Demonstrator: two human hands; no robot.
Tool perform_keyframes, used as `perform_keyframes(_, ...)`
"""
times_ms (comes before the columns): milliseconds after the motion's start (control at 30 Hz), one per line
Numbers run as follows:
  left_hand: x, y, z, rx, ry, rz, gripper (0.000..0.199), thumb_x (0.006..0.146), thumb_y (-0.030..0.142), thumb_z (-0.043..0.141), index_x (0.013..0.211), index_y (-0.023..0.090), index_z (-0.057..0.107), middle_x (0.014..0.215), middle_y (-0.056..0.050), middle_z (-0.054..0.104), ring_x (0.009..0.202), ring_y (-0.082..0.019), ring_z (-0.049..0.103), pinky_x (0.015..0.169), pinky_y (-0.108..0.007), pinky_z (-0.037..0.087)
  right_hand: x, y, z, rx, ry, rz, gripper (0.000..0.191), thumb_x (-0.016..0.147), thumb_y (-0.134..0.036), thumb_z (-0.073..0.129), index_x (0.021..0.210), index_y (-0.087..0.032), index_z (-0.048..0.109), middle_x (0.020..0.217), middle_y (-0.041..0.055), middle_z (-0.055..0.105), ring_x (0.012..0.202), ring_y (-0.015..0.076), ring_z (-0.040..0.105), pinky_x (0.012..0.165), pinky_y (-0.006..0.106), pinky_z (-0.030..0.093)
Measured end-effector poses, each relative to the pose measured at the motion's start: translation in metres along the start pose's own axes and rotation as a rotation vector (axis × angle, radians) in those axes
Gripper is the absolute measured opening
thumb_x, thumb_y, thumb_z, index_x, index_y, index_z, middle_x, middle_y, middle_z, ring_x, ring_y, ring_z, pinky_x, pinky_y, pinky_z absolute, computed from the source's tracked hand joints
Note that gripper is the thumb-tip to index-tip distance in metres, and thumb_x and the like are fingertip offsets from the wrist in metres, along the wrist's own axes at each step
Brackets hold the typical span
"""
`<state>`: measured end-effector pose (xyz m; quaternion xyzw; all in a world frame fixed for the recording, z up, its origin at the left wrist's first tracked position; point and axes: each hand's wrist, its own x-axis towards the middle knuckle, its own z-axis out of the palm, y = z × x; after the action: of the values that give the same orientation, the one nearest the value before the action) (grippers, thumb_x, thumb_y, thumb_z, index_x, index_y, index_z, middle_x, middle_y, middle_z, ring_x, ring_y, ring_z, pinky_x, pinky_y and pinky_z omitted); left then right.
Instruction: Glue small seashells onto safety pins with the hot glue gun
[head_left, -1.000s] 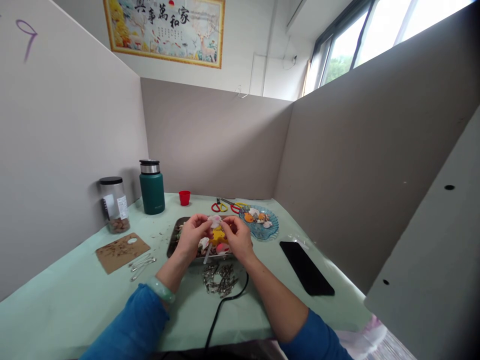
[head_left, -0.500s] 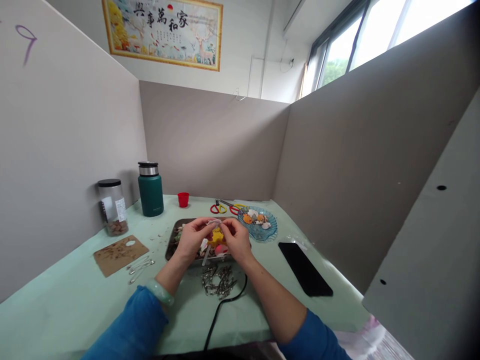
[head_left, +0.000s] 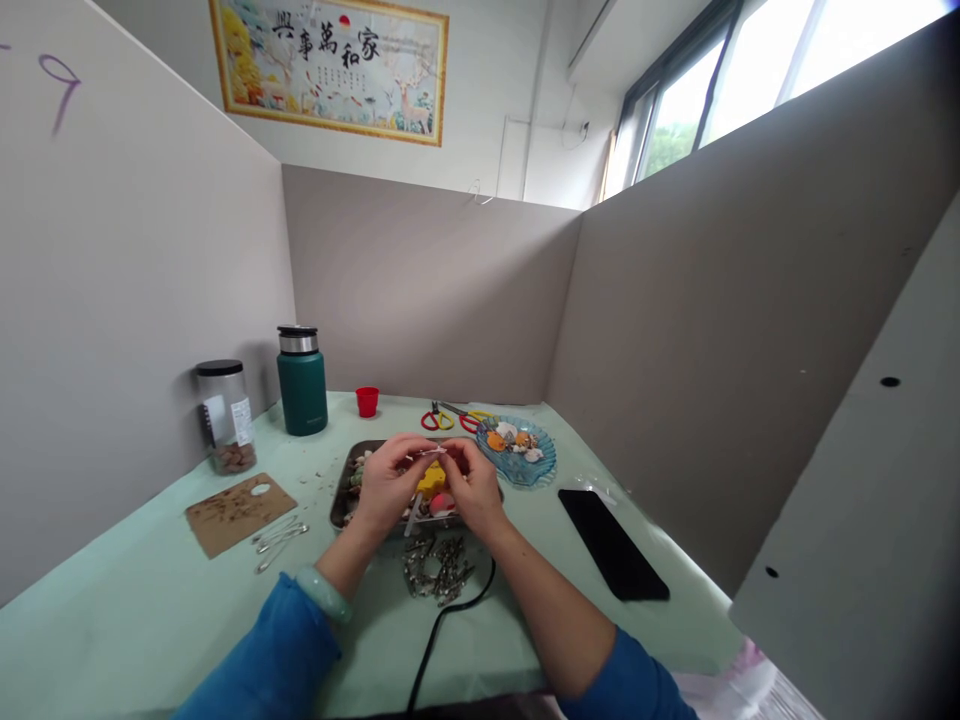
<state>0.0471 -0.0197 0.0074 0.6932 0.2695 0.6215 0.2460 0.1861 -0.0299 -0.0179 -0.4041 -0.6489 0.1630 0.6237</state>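
Above a metal tray (head_left: 346, 480), my left hand (head_left: 390, 482) and my right hand (head_left: 474, 486) meet, fingertips pinched around a small, thin whitish piece (head_left: 430, 452). It is too small to name, and the fingers partly cover it. Beneath them the tray holds shells, a yellow piece (head_left: 432, 482) and a pink-red ball-like piece (head_left: 442, 503). A whitish stick (head_left: 412, 514) leans over the tray's front edge. A pile of small metal clips or pins (head_left: 439, 568) lies just in front of the tray.
On the right are a blue dish (head_left: 517, 470) of shells and a black phone (head_left: 613, 545). Scissors (head_left: 439, 418) and a red cup (head_left: 367, 402) stand behind. Leftward are a green bottle (head_left: 301, 385), a jar (head_left: 227, 420), a brown card (head_left: 240, 512), safety pins (head_left: 279, 540). A black cable (head_left: 442, 615) runs frontward.
Both hands stay together over the tray. The fingers have shifted slightly and the whitish piece between them looks turned, now thinner. The whole view has tilted a little.
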Motion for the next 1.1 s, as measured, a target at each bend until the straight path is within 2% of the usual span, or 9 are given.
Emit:
perform_keyframes(167, -0.001, 0.003, -0.001, 0.170, -0.021, 0.249, 0.013, 0.080, 0.023, 0.059, 0.083, 0.021, 0.072, 0.088, -0.006, 0.066, 0.082, -0.017, 0.061, 0.077, -0.028, 0.048, 0.000, 0.000, -0.001, -0.029, 0.017, -0.048, 0.018, 0.085, -0.029, 0.051, 0.097, -0.017, 0.057, 0.086, 0.0042, 0.063, 0.071, 0.0147, 0.057, 0.067, 0.025, 0.046)
perform_keyframes(233, -0.001, 0.000, -0.001, 0.186, -0.017, 0.265, 0.013, 0.080, 0.022, 0.059, 0.083, 0.020, 0.071, 0.088, -0.006, 0.066, 0.082, -0.017, 0.061, 0.078, -0.028, 0.048, 0.000, -0.001, 0.000, -0.043, 0.014, -0.058, 0.016, 0.085, -0.026, 0.050, 0.096, -0.017, 0.057, 0.085, 0.0041, 0.063, 0.070, 0.0143, 0.057, 0.066, 0.025, 0.045)
perform_keyframes(300, 0.000, -0.004, 0.000, 0.151, 0.003, 0.191, 0.012, 0.078, 0.025, 0.061, 0.082, 0.020, 0.071, 0.087, -0.006, 0.067, 0.080, -0.017, 0.061, 0.075, -0.027, 0.049, 0.000, -0.003, 0.000, -0.058, 0.009, -0.057, 0.015, 0.085, -0.025, 0.050, 0.096, -0.017, 0.057, 0.084, 0.0038, 0.063, 0.069, 0.0140, 0.056, 0.065, 0.025, 0.045)
perform_keyframes(467, 0.004, -0.003, 0.003, -0.133, 0.050, -0.272, 0.027, 0.070, 0.038, 0.069, 0.084, 0.015, 0.069, 0.078, -0.005, 0.067, 0.060, -0.013, 0.056, 0.053, -0.022, 0.045, 0.001, -0.008, 0.003, -0.084, 0.008, -0.027, 0.016, 0.086, -0.027, 0.051, 0.094, -0.016, 0.059, 0.082, 0.0036, 0.063, 0.068, 0.0140, 0.056, 0.064, 0.024, 0.043)
perform_keyframes(533, 0.006, 0.001, 0.005, -0.228, 0.049, -0.388, 0.033, 0.066, 0.040, 0.071, 0.084, 0.013, 0.069, 0.073, -0.004, 0.066, 0.054, -0.011, 0.051, 0.050, -0.021, 0.042, 0.001, -0.011, 0.003, -0.100, 0.007, -0.027, 0.017, 0.086, -0.029, 0.050, 0.090, -0.016, 0.060, 0.080, 0.0034, 0.063, 0.069, 0.0141, 0.056, 0.064, 0.024, 0.042)
perform_keyframes(700, 0.007, 0.008, 0.007, -0.298, 0.015, -0.472, 0.039, 0.060, 0.043, 0.073, 0.082, 0.011, 0.069, 0.066, -0.002, 0.063, 0.052, -0.010, 0.049, 0.051, -0.021, 0.042, 0.001, -0.012, 0.002, -0.140, -0.020, -0.023, 0.020, 0.089, -0.030, 0.046, 0.083, -0.016, 0.060, 0.072, 0.0019, 0.061, 0.064, 0.0132, 0.054, 0.061, 0.023, 0.040)
perform_keyframes(900, 0.006, -0.001, 0.002, -0.242, -0.018, -0.480, 0.036, 0.064, 0.044, 0.071, 0.077, 0.011, 0.067, 0.051, 0.002, 0.053, 0.049, -0.009, 0.045, 0.048, -0.020, 0.038, -0.001, -0.008, 0.002, -0.164, -0.056, -0.048, 0.021, 0.088, -0.033, 0.048, 0.084, -0.016, 0.061, 0.073, 0.0019, 0.061, 0.065, 0.0132, 0.054, 0.062, 0.023, 0.040)
perform_keyframes(1000, 0.007, -0.010, -0.005, -0.245, 0.036, -0.474, 0.034, 0.066, 0.046, 0.069, 0.069, 0.012, 0.063, 0.047, 0.003, 0.048, 0.046, -0.009, 0.042, 0.047, -0.019, 0.035, 0.001, -0.009, -0.002, -0.133, -0.035, -0.035, 0.024, 0.089, -0.036, 0.045, 0.092, -0.017, 0.060, 0.078, 0.0017, 0.062, 0.067, 0.0132, 0.055, 0.064, 0.023, 0.041)
perform_keyframes(1100, 0.010, -0.016, -0.011, -0.318, 0.119, -0.527, 0.035, 0.063, 0.045, 0.072, 0.068, 0.012, 0.062, 0.048, 0.004, 0.048, 0.045, -0.008, 0.041, 0.044, -0.019, 0.033, 0.007, -0.011, -0.012, -0.197, -0.017, 0.000, 0.027, 0.091, -0.037, 0.039, 0.091, -0.018, 0.058, 0.074, 0.0009, 0.061, 0.065, 0.0131, 0.055, 0.064, 0.024, 0.042)
